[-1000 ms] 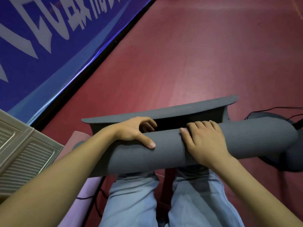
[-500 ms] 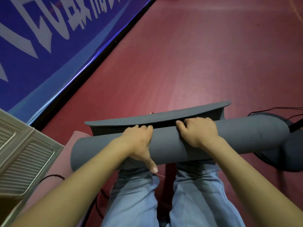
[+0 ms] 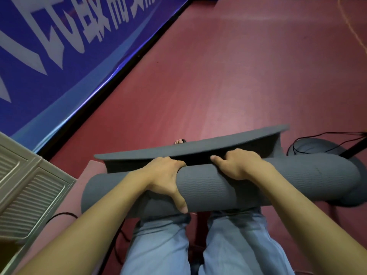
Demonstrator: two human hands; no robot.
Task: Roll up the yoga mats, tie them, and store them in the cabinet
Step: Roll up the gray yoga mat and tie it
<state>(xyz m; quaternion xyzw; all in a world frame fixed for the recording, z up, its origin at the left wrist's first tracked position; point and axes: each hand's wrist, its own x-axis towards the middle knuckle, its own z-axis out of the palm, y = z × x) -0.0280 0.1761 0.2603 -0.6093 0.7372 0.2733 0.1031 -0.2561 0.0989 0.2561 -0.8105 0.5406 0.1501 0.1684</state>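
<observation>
- Rolling had gone on over the last second: the left hand (image 3: 164,179), which a second earlier lay flat on top of the roll with fingers over the far side, now sat with its fingers curled over the crest and the thumb stretched down the near face of the grey yoga mat (image 3: 228,187).
- Left of the roll, at the floor's left edge, a beige louvred cabinet (image 3: 29,195) stood with its panel seemingly shut; nothing could be seen inside it, so no mat appeared to be stored yet.
- Under the roll's left end lay a pink mat (image 3: 79,199), flat on the red floor (image 3: 228,76), with a thin black cord across it.
- The grey roll lay crosswise just in front of the person's knees, and the loose flap (image 3: 198,147) behind it looked shorter than before, so I judged the rolling nearly finished and tying not yet begun.
- The right hand (image 3: 240,163) had slid from a flat press to a grip on the crest, fingers curled into the gap between roll and flap, thumb pointing left.
- At the floor's right edge a dark round base (image 3: 317,145) with black cables sat touching or just behind the roll's right end.
</observation>
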